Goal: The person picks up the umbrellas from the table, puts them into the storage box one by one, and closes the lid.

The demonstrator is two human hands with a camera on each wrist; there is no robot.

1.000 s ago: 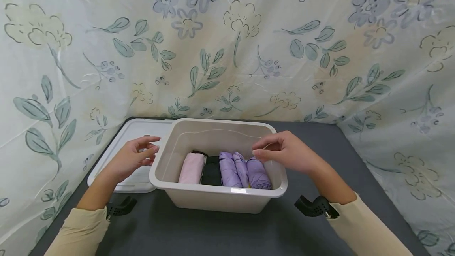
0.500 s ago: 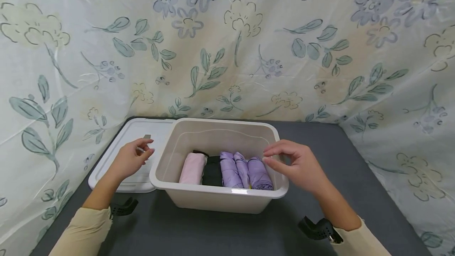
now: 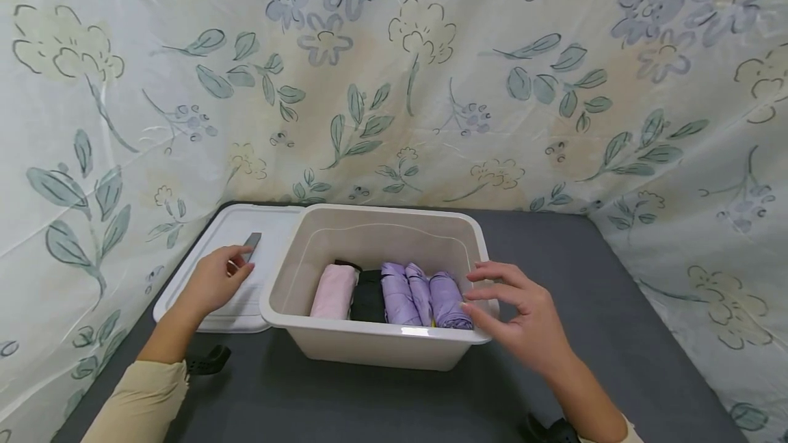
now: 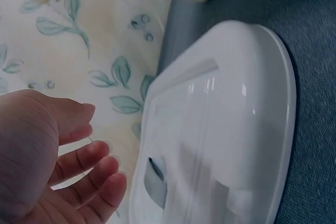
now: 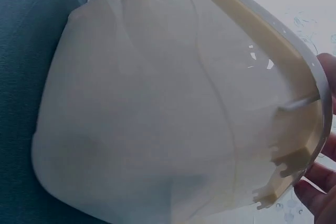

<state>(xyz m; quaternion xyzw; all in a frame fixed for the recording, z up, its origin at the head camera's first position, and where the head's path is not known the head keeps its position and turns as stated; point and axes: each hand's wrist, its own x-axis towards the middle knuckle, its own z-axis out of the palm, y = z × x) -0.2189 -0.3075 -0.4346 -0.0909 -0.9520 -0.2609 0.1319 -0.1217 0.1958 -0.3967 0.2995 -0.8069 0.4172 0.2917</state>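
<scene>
A beige plastic storage bin (image 3: 369, 351) stands on the dark table, holding a row of rolled clothes. Inside lie a pink roll (image 3: 333, 292), a black roll (image 3: 367, 297) and several purple rolls (image 3: 399, 294). My left hand (image 3: 212, 282) hovers over the white lid (image 3: 237, 320) left of the bin, fingers loosely curled around nothing. My right hand (image 3: 523, 313) is at the bin's right front corner, fingers spread and holding nothing. The right wrist view shows its fingertips (image 5: 310, 195) close by the rim; whether they touch cannot be told.
A small grey piece (image 3: 252, 243) is on the lid, close to the left fingertips; its kind is unclear. Dark cloth (image 3: 554, 245) covers the table, and a floral curtain (image 3: 394, 87) hangs behind and at both sides.
My right hand has moved from above the purple rolls rightward and nearer to me, its fingers spreading. My left hand has drawn back leftward over the lid, uncovering the grey piece.
</scene>
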